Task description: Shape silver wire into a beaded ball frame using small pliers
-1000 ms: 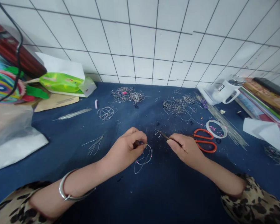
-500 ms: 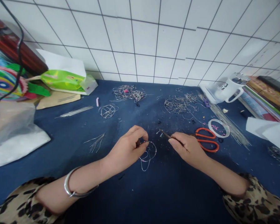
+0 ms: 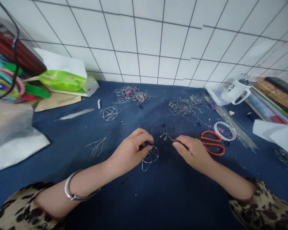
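Note:
My left hand [image 3: 135, 148] pinches a loose, rounded loop of thin silver wire [image 3: 150, 162] strung with small pink beads. The wire shape hangs below the thumb and fingertips, just above the dark blue cloth. My right hand [image 3: 192, 151] is closed around a slim dark tool [image 3: 171, 138] that looks like tweezers, its tip pointing left. Small wire bits [image 3: 163, 136] lie at that tip; whether it grips one I cannot tell. Right beside this hand rest orange-handled scissors [image 3: 213, 153], their blades mostly hidden behind it.
Tangled wire piles [image 3: 186, 106] lie toward the tiled wall, along with a round wire frame [image 3: 110, 113]. At right are a clear dish [image 3: 234, 134] with pink beads, straight wires [image 3: 242, 137] and a white mug [image 3: 237, 92]. A plastic bag [image 3: 19, 147] lies at left.
The beaded wire shape has turned slightly and shifted up and left in my left hand's pinch. My right hand and its tool have barely moved.

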`<state>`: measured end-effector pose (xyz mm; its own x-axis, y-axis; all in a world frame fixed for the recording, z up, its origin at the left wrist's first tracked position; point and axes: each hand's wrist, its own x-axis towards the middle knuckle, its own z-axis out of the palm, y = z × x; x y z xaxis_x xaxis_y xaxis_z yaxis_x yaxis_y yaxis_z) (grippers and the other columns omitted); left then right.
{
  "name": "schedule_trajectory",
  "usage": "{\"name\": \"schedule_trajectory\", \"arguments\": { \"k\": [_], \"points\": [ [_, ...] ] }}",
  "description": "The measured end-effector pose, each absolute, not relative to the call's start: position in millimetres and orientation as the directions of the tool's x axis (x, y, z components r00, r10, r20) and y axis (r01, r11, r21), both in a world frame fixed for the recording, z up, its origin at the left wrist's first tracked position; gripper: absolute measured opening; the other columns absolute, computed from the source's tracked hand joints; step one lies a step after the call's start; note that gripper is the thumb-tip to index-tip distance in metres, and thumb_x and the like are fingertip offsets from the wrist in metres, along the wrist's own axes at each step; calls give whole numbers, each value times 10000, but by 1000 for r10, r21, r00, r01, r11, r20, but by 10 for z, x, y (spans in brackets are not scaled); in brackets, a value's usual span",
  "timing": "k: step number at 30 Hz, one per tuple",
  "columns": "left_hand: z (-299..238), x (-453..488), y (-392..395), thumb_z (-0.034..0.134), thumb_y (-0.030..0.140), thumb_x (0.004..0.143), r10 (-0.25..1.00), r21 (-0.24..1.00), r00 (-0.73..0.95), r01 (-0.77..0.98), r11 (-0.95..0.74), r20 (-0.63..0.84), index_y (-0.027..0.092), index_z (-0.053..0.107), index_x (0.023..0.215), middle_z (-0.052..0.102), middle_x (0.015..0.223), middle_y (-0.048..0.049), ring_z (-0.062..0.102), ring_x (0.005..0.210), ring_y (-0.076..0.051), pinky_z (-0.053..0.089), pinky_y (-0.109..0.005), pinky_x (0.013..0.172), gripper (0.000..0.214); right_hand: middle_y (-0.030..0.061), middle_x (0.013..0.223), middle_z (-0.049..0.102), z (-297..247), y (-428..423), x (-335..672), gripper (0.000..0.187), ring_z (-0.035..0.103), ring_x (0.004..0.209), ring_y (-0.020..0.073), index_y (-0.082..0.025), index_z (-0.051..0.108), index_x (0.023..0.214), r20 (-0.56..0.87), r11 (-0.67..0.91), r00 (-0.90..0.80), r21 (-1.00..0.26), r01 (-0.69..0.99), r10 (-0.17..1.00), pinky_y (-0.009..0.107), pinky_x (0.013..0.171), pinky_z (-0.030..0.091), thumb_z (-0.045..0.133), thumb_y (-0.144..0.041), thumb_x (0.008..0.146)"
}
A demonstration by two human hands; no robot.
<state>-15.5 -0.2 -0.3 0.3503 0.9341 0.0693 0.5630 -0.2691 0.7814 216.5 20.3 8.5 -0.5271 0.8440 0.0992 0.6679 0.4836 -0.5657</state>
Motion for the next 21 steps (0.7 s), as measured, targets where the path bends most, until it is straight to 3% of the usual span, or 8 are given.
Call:
{"name": "schedule_trajectory", "arguments": {
  "k": [6,10,13,17,21],
  "points": [
    [23,-185,30,474,115,799,914,651,393,667,-362,106,200,590,866,514,991,-37,534,736,-124,467,-251,626,159,-13,646,528,87,211,2152,281,484,611,101,-181,541,763,101,486,-530,-568,665,842,239,590,324,374,-361,901],
    [35,-201,52,497,112,789,877,515,445,717,-469,179,200,615,860,524,1007,-55,502,927,-198,444,-336,782,163,-16,644,525,89,212,2154,278,479,601,97,-183,542,769,97,486,-533,-569,663,840,236,584,326,375,-362,901],
    [30,-210,70,492,79,776,850,455,490,722,-521,196,186,615,846,542,991,-56,488,943,-208,412,-366,843,177,-17,638,516,88,211,2158,286,470,593,97,-181,537,765,90,485,-534,-565,668,841,237,576,321,370,-370,902],
    [48,-224,77,475,38,747,841,459,514,714,-529,169,165,592,809,559,934,-50,499,892,-193,414,-341,812,184,-19,635,499,89,213,2154,292,463,598,97,-179,527,748,86,487,-537,-556,673,839,236,579,320,372,-373,901],
    [89,-244,67,455,48,752,877,602,473,676,-426,89,166,565,793,552,865,-29,512,718,-130,432,-259,644,167,-24,642,500,92,218,2145,280,466,600,92,-178,534,766,81,479,-534,-568,669,842,229,578,321,383,-373,900]
  ]
}}
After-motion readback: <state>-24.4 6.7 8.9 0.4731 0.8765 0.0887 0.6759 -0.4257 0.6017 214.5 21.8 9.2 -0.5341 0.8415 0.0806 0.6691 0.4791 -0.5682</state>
